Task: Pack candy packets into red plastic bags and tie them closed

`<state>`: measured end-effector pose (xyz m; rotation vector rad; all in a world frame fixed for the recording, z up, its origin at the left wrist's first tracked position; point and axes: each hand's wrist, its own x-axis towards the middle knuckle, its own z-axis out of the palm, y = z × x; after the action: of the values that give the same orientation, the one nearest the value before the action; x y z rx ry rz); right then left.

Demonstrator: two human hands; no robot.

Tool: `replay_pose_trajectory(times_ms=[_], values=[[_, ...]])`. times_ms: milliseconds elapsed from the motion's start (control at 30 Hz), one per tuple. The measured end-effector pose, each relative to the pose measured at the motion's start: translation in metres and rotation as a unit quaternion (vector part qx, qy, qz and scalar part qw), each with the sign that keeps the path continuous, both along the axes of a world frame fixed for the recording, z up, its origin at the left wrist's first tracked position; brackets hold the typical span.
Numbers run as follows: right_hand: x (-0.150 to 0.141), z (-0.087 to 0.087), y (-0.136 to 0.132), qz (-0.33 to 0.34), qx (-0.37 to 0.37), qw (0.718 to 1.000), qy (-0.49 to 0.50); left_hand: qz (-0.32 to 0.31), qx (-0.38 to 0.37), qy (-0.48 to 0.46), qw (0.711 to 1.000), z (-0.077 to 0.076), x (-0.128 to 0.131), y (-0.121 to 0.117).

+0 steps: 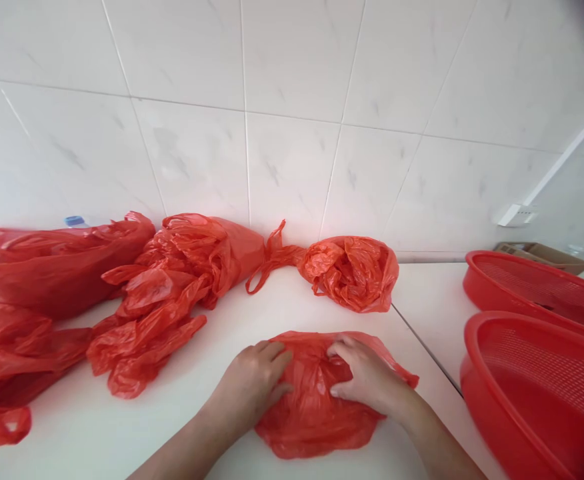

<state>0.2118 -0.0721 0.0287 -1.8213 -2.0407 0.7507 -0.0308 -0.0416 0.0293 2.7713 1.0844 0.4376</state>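
Note:
A crumpled red plastic bag [317, 413] lies on the white counter [212, 360] right in front of me. My left hand [252, 387] rests on its left side, fingers bent and pressed down into the plastic. My right hand [365, 377] lies on the bag's right side, fingers curled and pinching a fold near the middle. Both hands hold the same bag flat against the counter. What is under the plastic is hidden.
Several more red plastic bags lie about: a bundled one [352, 270] by the tiled wall, a heap [172, 287] at left, others [47, 267] far left. Two red mesh baskets [537, 373] stand at right. A blue bottle cap [75, 221] peeks out behind.

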Motion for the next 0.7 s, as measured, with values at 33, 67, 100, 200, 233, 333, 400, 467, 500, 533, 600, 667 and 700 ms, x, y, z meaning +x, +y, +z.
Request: replay_pose_trajectory(times_ms=[33, 67, 100, 200, 233, 333, 400, 467, 500, 533, 600, 667, 700], values=[[0.0, 0.001, -0.001, -0.005, -0.025, 1.0, 0.013, 0.027, 0.003, 0.015, 1.0, 0.0, -0.002, 0.003], [0.001, 0.002, -0.001, -0.01, -0.048, 0.998, 0.026, 0.043, 0.01, 0.024, 0.999, 0.0, -0.004, 0.005], [0.002, 0.002, -0.002, -0.014, -0.062, 0.997, 0.037, 0.048, 0.019, 0.023, 0.998, 0.0, -0.005, 0.006], [0.005, 0.003, -0.004, -0.022, -0.045, 0.997, 0.057, 0.025, 0.071, -0.029, 0.997, 0.0, -0.004, 0.002], [0.004, 0.004, -0.005, -0.032, -0.022, 0.998, 0.055, 0.012, 0.091, -0.052, 0.994, 0.0, -0.003, -0.001], [-0.004, 0.006, -0.008, -0.087, 0.075, 0.993, 0.011, -0.033, 0.115, -0.093, 0.988, -0.002, 0.006, -0.012], [-0.012, 0.008, -0.01, -0.096, 0.139, 0.985, -0.027, -0.055, 0.088, -0.077, 0.992, -0.005, 0.013, -0.017], [-0.019, 0.009, -0.01, -0.057, 0.183, 0.981, -0.04, -0.06, 0.05, -0.047, 0.996, -0.009, 0.017, -0.017], [-0.021, 0.009, -0.01, -0.027, 0.193, 0.98, -0.039, -0.056, 0.033, -0.033, 0.997, -0.01, 0.018, -0.017], [-0.022, 0.007, -0.01, 0.0, 0.193, 0.98, -0.037, -0.049, 0.016, -0.02, 0.998, -0.012, 0.019, -0.016], [-0.021, 0.003, -0.008, 0.03, 0.161, 0.986, -0.028, -0.036, -0.019, 0.006, 0.999, -0.016, 0.018, -0.014], [-0.015, -0.003, -0.004, 0.032, 0.102, 0.994, -0.025, -0.026, -0.05, 0.024, 0.998, -0.018, 0.016, -0.013], [-0.011, -0.006, -0.002, 0.027, 0.075, 0.996, -0.029, -0.025, -0.059, 0.027, 0.998, -0.019, 0.015, -0.012]])
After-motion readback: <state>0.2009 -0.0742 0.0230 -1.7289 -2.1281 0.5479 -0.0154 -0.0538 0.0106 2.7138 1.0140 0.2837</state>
